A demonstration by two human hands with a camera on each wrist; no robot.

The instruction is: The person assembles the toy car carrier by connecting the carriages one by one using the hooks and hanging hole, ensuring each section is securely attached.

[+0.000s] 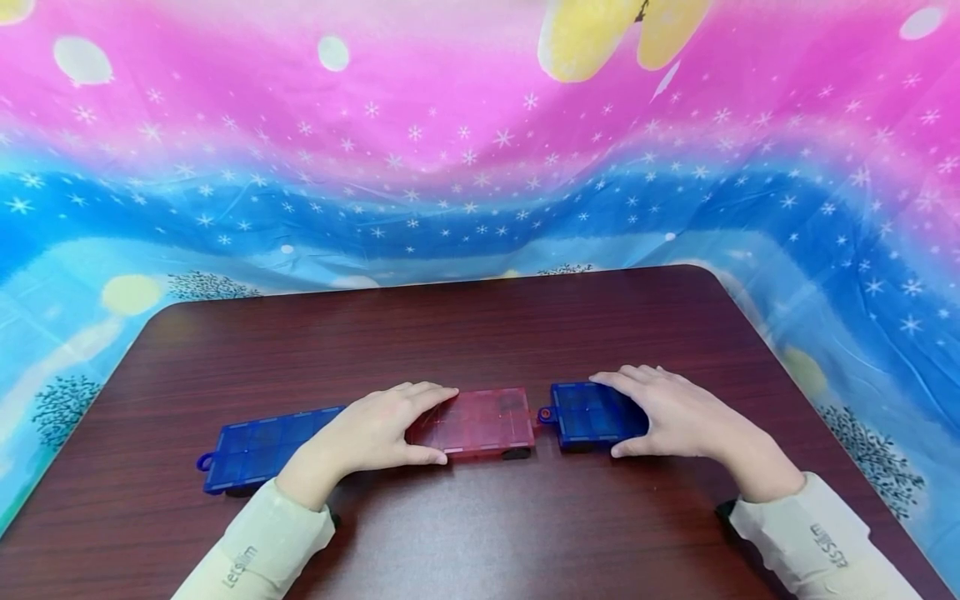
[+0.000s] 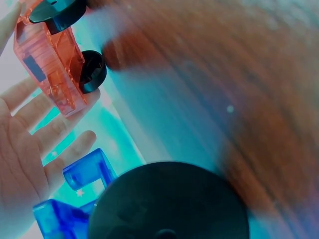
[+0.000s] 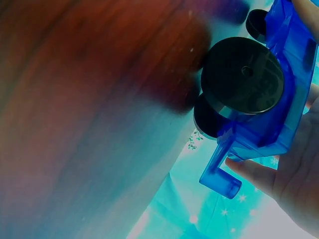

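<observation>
Three flat translucent wheeled cars stand in a row on the dark wooden table [image 1: 480, 325]. A blue car [image 1: 262, 446] is at the left, a red car [image 1: 480, 422] in the middle, another blue car [image 1: 588, 414] at the right. My left hand [image 1: 378, 429] grips the red car's left end, fingers over the top and thumb at the near edge. My right hand [image 1: 671, 412] grips the right blue car the same way. In the left wrist view the red car [image 2: 50, 64] lies against my fingers [image 2: 55, 132]. The right wrist view shows the blue car [image 3: 271, 99] with black wheels [image 3: 242, 74].
A pink and blue star-patterned cloth [image 1: 480, 150] hangs behind and around the table. A small gap separates the red car from the right blue car, whose round hitch [image 1: 545, 414] points at it. Bare table lies beyond the cars.
</observation>
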